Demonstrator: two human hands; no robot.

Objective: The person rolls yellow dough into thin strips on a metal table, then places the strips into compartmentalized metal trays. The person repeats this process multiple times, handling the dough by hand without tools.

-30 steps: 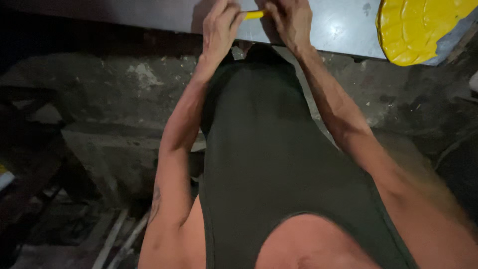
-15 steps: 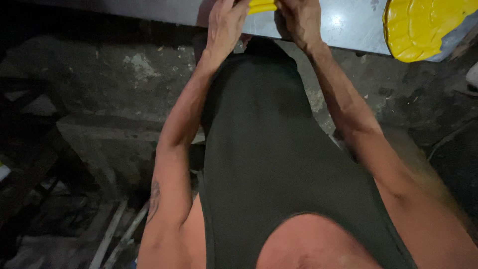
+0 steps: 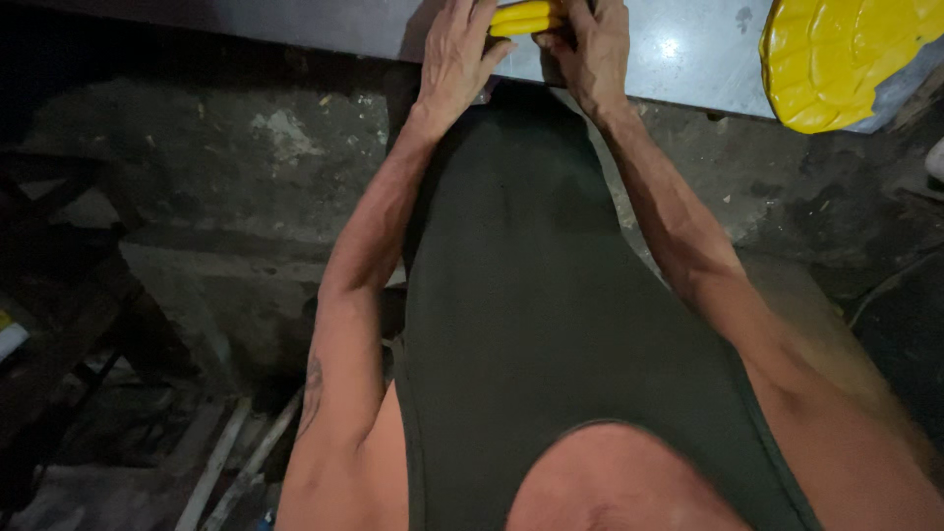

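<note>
Nearest the camera, a dark green vest (image 3: 551, 324) fills the centre, with both bare forearms extending up to the grey counter (image 3: 678, 59). At the counter edge, left hand (image 3: 454, 54) and right hand (image 3: 590, 49) each close their grip on a yellow piece (image 3: 526, 17), one per end. A yellow moulded part (image 3: 846, 59) lies on the counter, well apart to the right.

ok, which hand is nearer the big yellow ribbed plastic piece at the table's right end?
Right. The right hand sits on the grey table between the left hand and the big yellow ribbed plastic piece, apart from it. Both hands grip a small yellow object.
</note>
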